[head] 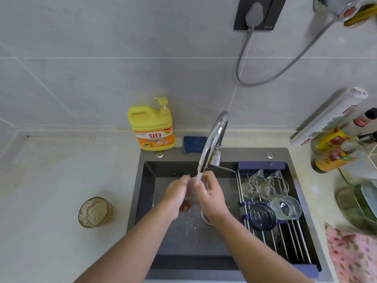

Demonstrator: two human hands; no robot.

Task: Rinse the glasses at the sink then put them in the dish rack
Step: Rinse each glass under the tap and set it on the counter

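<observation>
Rinse step. My left hand (pixel 177 194) and right hand (pixel 211 199) both curl round a clear drinking glass (pixel 191 193), held in the stream from the chrome tap (pixel 214 139) over the dark sink (pixel 183 240). Next, likely: carry it right and find a free gap on the steel-rod dish rack (pixel 285 242).

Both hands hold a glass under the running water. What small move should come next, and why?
Probably lift the glass out of the stream and carry it right to the rack. The left hand and right hand grip it under the water, and the rack's near bars lie bare in front of four glasses.
</observation>
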